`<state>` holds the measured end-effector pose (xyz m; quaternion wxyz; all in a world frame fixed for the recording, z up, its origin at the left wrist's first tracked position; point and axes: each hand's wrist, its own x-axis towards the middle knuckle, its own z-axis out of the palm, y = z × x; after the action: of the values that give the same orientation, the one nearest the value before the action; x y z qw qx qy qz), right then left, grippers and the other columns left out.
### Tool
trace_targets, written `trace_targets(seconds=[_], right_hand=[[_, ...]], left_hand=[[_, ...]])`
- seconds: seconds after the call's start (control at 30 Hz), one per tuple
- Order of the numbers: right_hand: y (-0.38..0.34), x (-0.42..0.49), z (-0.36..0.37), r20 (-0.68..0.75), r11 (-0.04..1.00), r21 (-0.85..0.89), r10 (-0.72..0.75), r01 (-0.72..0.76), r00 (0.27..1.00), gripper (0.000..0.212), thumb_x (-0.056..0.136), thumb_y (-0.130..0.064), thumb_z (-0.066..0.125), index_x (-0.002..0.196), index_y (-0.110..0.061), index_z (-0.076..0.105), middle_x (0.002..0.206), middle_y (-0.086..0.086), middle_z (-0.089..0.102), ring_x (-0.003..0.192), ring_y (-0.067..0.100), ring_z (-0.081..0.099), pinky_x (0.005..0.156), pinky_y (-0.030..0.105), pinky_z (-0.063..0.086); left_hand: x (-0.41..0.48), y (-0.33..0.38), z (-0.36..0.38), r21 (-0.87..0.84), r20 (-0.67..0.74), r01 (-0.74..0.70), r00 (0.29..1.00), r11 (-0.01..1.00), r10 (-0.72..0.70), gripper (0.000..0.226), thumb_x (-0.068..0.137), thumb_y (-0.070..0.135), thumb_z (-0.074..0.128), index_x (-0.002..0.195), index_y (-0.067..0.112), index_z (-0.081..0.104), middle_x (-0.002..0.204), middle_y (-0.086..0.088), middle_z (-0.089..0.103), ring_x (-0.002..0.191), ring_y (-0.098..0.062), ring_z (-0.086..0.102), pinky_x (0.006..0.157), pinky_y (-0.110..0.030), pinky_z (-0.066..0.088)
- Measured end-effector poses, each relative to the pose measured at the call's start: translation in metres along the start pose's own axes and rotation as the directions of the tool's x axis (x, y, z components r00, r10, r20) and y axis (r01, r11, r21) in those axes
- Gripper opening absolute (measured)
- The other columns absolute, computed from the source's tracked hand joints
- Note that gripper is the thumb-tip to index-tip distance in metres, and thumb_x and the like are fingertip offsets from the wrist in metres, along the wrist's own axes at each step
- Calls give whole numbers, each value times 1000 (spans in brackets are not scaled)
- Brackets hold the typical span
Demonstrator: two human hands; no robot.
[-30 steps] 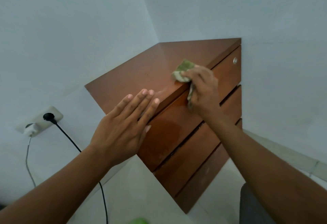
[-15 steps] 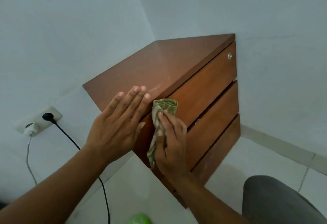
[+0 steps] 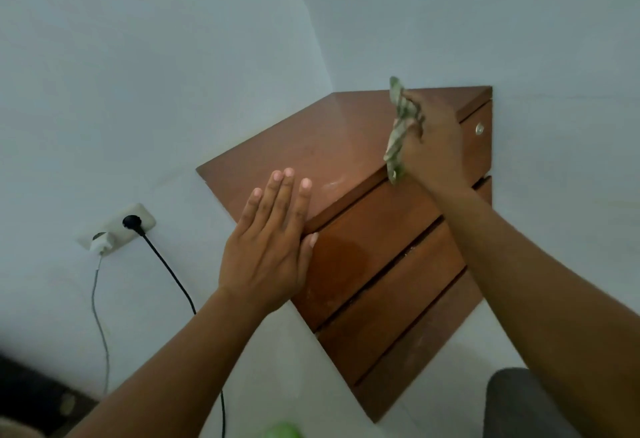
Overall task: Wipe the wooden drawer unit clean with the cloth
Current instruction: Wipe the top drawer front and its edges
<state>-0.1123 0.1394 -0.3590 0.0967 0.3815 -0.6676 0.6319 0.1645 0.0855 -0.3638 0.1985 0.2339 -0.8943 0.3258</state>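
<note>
The wooden drawer unit [image 3: 346, 147] stands in the corner of the room, its back and one side against the pale walls [image 3: 138, 74]. Three drawer fronts face outward. The top drawer [image 3: 374, 230] carries a small round metal lock [image 3: 479, 129] near its right end.

Left hand [image 3: 270, 247]: laid flat on the near left corner of the unit's top, fingers straight and close together, thumb over the front edge against the top drawer. Its grip is fully open and has hold of nothing.

Right hand [image 3: 433, 147]: above the right part of the top, near the front edge. Its grip is closed round a crumpled green cloth [image 3: 396, 133], which is bunched in the curled fingers. One end sticks up beyond the knuckles and the other trails down to the front edge. Whether the cloth is pressed onto the wood cannot be told from this angle.

Condition of the unit: a pale smudge [image 3: 332, 185] shows on the top close to the front edge, between the two hands. A darker patch [image 3: 346, 254] shows on the top drawer front.

Surroundings: a socket plate [image 3: 138, 214] on the left wall holds a black plug [image 3: 131, 221], with its cable running down, and a white charger [image 3: 100, 242] with a thin grey lead. A blurred green object [image 3: 282, 430] sits at the bottom edge of view.
</note>
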Motion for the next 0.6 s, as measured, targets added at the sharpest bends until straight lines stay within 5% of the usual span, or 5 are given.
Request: trace_targets(seconds=[0.1,0.2,0.33,0.43,0.6], right_hand=[[-14,51,8,552,937,-317,58,144,832,38,101,-15,45,133,-28,61,126,5,67,94,17,62,78,27,49],[-29,43,24,752,848,-348,-2,401,659,34,101,-28,46,129,-34,65,130,4,66,105,21,61,84,31,49],[-38,-4,20,741,877,-62,-278,476,611,31,101,-20,49,120,-34,69,119,3,71,89,19,67,77,40,58],[-34,-40,-2,630,866,112,-441,487,639,32,96,-2,56,115,-22,72,114,6,72,89,14,67,72,30,57],[-12,-99,-31,569,854,188,-497,485,655,38,88,10,58,114,-15,70,119,3,67,104,14,65,83,29,60]], left_hand=[[-1,0,2,25,0,2,1000,1000,-2,71,105,47,29,160,5,12,167,-18,10,156,-29,6,126,-47,13],[0,-2,2,40,-1,-13,1000,999,14,72,106,48,27,159,2,13,167,-19,11,156,-30,8,126,-48,16],[0,-3,1,56,-11,-24,1000,998,24,74,105,49,30,158,0,14,166,-20,12,156,-31,9,126,-48,16],[0,-5,2,45,-14,-29,999,999,30,74,105,49,29,158,0,14,166,-20,12,156,-31,9,125,-49,19],[0,-4,4,51,-28,-31,999,998,33,73,105,49,30,159,1,14,166,-20,11,156,-31,8,125,-49,18]])
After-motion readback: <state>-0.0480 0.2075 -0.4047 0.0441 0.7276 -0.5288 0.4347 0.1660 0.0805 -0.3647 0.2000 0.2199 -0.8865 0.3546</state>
